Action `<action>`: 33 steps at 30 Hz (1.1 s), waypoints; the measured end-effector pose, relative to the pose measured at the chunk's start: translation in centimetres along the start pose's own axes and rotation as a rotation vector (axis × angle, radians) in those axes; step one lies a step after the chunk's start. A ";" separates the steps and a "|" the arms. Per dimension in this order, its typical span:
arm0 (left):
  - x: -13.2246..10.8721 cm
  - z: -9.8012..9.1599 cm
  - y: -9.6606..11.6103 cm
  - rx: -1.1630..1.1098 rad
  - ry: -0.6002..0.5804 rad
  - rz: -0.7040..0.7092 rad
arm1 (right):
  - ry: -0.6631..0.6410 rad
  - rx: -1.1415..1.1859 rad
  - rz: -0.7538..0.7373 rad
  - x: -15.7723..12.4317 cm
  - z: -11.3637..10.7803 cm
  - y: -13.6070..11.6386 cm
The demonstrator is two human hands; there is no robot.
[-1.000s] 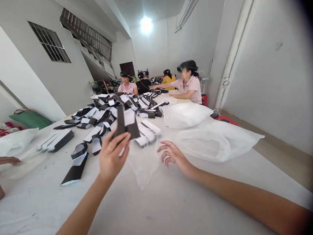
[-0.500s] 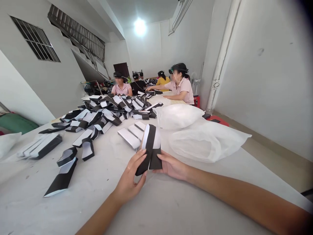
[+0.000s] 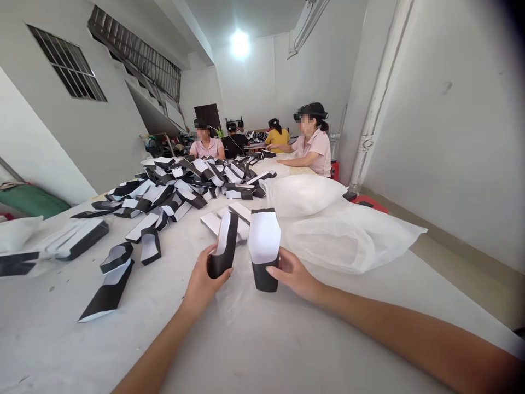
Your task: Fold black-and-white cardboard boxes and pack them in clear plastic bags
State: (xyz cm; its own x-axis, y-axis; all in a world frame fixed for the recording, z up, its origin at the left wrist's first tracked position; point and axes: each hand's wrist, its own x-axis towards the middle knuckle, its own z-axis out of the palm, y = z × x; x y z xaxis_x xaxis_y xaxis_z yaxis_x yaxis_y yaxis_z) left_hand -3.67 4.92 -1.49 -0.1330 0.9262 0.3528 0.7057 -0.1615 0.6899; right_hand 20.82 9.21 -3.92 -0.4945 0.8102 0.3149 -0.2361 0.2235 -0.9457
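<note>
My left hand [image 3: 204, 280] is closed on a black and white folded card piece [image 3: 223, 246] that stands upright. My right hand [image 3: 294, 275] grips a second black and white card piece [image 3: 263, 247], its white face towards me. The two pieces are held a little apart above the white table [image 3: 254, 350]. A thin clear plastic sheet [image 3: 240, 290] lies on the table under my hands. Just behind them a few flat white pieces [image 3: 213, 221] lie side by side.
A big heap of black and white card pieces [image 3: 176, 183] covers the table's middle and left. White plastic bags [image 3: 348, 235] lie to the right. Loose pieces [image 3: 106, 293] lie at the near left. Several people sit at the far end; one in pink [image 3: 314, 148] works there.
My left hand brought one joined piece down from the heap to my right hand. The two hands have now pulled it apart into two pieces, one in each.
</note>
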 end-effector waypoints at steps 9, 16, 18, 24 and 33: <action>-0.2 -1.3 0.0 0.180 -0.275 0.086 | 0.483 -0.184 -0.428 2.3 -3.9 -3.9; -0.9 -0.9 1.5 0.109 -0.382 0.032 | 0.129 -0.723 -0.468 1.8 -3.4 -4.5; -0.9 -0.7 1.5 0.024 -0.409 0.039 | -0.121 -0.945 -0.516 1.5 -2.8 -4.0; -0.4 -0.9 0.5 -0.202 -0.445 0.040 | -0.312 -1.180 -0.485 1.6 -2.9 -2.9; 0.3 -1.3 -1.1 -0.419 -0.551 -0.128 | -0.346 -1.016 -0.224 1.1 -3.5 -2.2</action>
State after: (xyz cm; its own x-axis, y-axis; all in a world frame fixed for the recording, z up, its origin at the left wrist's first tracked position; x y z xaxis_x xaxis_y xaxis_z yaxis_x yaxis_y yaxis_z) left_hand -5.43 4.94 -1.32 0.2533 0.9664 -0.0429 0.3658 -0.0547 0.9291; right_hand 23.70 11.51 -1.79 -0.7718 0.5352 0.3432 0.3715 0.8177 -0.4396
